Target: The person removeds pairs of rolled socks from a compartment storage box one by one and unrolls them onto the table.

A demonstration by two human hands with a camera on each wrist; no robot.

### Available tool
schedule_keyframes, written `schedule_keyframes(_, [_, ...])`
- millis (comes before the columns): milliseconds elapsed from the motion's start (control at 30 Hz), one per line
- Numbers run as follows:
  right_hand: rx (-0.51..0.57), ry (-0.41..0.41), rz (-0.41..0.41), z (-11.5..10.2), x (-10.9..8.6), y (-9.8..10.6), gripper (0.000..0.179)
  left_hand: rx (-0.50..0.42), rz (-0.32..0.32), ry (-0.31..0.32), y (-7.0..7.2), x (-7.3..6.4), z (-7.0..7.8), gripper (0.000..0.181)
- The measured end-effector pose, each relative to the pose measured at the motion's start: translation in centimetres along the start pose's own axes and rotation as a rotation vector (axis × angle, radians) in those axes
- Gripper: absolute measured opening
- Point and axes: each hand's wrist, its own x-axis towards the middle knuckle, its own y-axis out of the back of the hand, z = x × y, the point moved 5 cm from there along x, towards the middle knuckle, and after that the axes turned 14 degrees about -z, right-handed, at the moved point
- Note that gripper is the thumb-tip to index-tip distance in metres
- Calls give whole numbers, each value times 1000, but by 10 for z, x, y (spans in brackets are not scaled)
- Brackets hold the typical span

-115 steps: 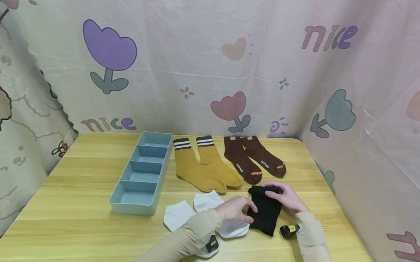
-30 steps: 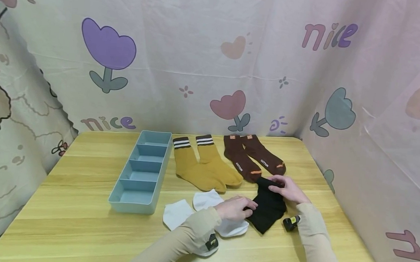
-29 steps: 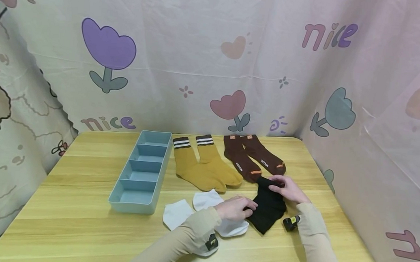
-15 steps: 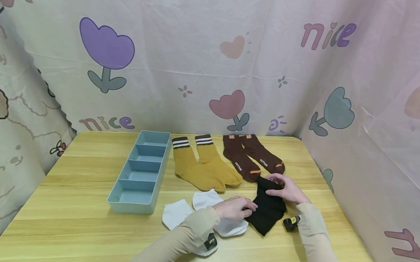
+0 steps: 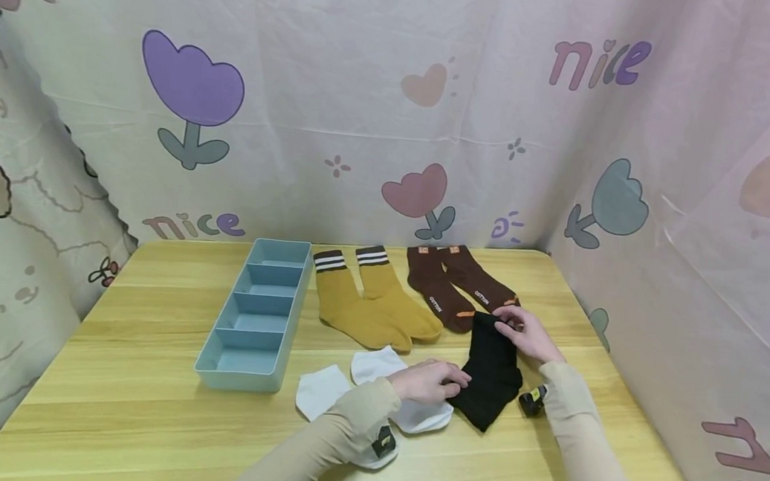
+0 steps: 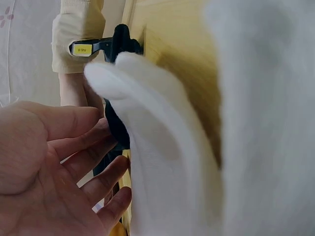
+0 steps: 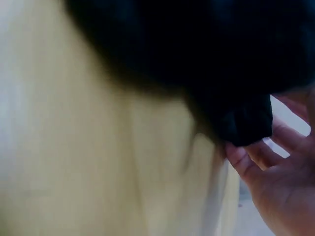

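Note:
A black sock [image 5: 491, 378] lies on the wooden table, its cuff toward the back and its foot end toward me. My right hand [image 5: 529, 334] pinches the cuff at its upper right corner; in the right wrist view, the thumb [image 7: 241, 160] meets the dark cloth's edge. At the sock's left edge, my left hand [image 5: 430, 381] rests with loosely bent fingers touching the fabric. Beneath that hand and forearm are white socks [image 5: 421, 420], partly hidden. In the left wrist view, white cloth [image 6: 162, 147] stands close to the left hand's fingers [image 6: 106, 179].
A blue-green tray [image 5: 289, 338] with several compartments stands left of the socks. Mustard socks [image 5: 373, 310] with striped cuffs lie beside it. Brown socks [image 5: 444, 293] lie at the back, close to the black cuff. A patterned curtain [image 5: 341, 103] hangs behind the table.
The black sock's cuff, earlier folded down, has been drawn up and back by the right hand, so the sock lies longer. The left hand has stayed nearly in place.

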Motion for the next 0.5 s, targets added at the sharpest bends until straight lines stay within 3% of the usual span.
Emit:
schedule_keyframes(200, [96, 29, 8, -1, -1, 0, 29, -8, -2, -5, 1, -2, 0, 28])
schedule_keyframes(400, [132, 130, -17, 5, 5, 3, 33, -14, -4, 10, 1, -2, -1, 28])
schedule_keyframes(500, [84, 79, 4, 9, 11, 7, 28, -13, -6, 4, 1, -2, -1, 29])
